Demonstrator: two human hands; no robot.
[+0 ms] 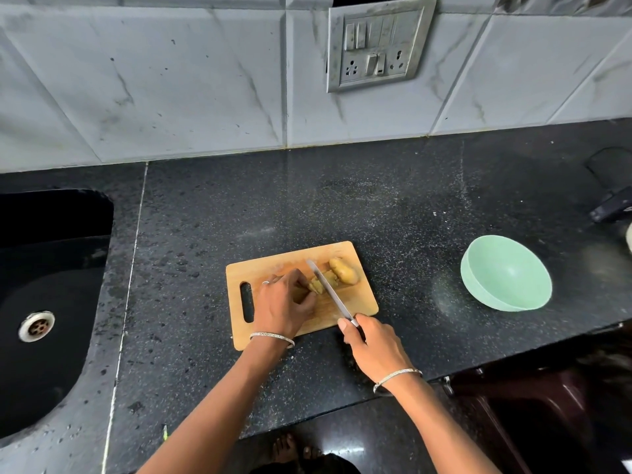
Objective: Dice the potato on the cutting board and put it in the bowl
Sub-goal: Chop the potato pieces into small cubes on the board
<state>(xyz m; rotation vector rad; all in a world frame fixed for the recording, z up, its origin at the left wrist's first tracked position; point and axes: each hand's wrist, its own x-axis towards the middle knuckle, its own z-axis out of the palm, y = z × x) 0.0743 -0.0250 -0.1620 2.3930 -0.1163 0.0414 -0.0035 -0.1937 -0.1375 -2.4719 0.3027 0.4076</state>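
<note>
On cutting board (pixel 273 265), cut tan potato (pixel 343 271)

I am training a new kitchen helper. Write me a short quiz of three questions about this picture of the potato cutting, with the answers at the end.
1. Fill in: the left hand steadies a potato piece on the ____.
2. The knife is gripped by: A) the left hand, B) the right hand, C) no hand.
3. True or false: the green bowl is empty.

Key: 1 cutting board; 2 B; 3 true.
</note>
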